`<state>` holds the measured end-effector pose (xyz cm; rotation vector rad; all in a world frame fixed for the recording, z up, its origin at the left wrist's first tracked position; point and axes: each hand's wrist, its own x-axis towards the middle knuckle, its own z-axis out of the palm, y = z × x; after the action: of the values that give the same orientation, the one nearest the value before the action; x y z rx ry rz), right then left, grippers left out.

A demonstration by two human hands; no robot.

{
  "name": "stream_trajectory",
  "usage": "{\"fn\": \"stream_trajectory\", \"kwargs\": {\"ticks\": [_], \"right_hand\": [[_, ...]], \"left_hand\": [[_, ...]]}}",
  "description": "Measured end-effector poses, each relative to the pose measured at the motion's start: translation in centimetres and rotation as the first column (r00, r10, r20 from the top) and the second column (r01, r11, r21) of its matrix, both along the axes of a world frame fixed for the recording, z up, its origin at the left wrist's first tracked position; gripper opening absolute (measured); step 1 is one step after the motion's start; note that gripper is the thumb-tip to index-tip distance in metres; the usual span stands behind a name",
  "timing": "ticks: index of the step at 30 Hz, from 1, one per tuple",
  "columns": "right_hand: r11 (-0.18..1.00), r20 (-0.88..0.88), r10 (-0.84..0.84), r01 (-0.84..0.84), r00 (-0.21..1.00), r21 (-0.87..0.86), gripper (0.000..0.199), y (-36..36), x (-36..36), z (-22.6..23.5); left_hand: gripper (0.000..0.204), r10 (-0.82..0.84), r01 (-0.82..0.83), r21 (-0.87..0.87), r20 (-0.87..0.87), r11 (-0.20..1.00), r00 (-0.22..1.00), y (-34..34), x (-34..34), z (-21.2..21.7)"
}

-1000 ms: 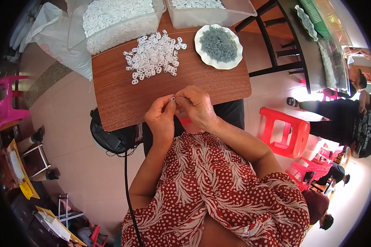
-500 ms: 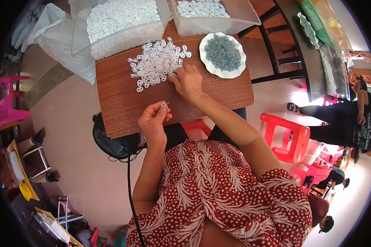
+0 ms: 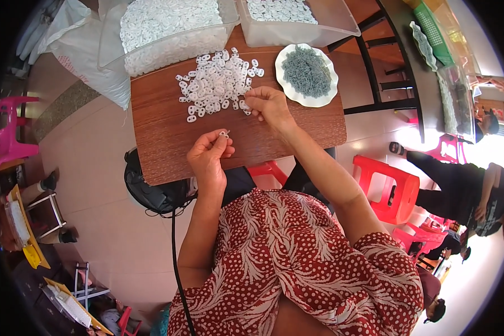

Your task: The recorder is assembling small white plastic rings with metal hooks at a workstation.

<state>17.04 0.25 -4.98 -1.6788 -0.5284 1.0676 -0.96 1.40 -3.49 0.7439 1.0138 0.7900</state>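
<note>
We are seeing the left hand (image 3: 208, 158) holding a white piece (image 3: 223, 134) in a narrow thumb-and-finger pinch, nearer the wearer than the pile (image 3: 215, 84); a thin pin (image 3: 228, 131) is projecting, its seating being too small to make out. Unlike a second ago, the right hand (image 3: 270, 106) is no longer meeting the left but is reaching to the pile's right edge; we are reading this as a division of work, one hand keeping, the other fetching. Its fingers are bunching closely, hiding their tips, so we cannot tell whether they are gripping anything. Right of the pile, a plate (image 3: 313, 102) is carrying grey pins (image 3: 306, 71); beyond it, two tubs (image 3: 297, 36) are running out of view.
</note>
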Motion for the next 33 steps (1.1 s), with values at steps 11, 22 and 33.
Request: {"fn": "stream_trajectory", "kwargs": {"ticks": [11,22,33], "right_hand": [[0.995,-0.413,-0.046,0.077,0.910,0.059,0.007,-2.0,-1.9,2.6],[0.994,-0.278,-0.041,0.068,0.960,0.090,0.012,-2.9,-3.4,3.3],[0.989,-0.058,-0.061,0.068,0.996,0.128,0.014,-2.0,0.8,5.5]], "left_hand": [[0.011,0.075,-0.079,0.061,0.057,0.995,0.996,0.0,2.1,1.6],[0.011,0.086,-0.091,0.050,0.102,0.995,0.991,0.3,2.2,1.8],[0.013,0.093,-0.096,0.028,0.100,0.995,0.991,0.7,1.1,0.7]]}}
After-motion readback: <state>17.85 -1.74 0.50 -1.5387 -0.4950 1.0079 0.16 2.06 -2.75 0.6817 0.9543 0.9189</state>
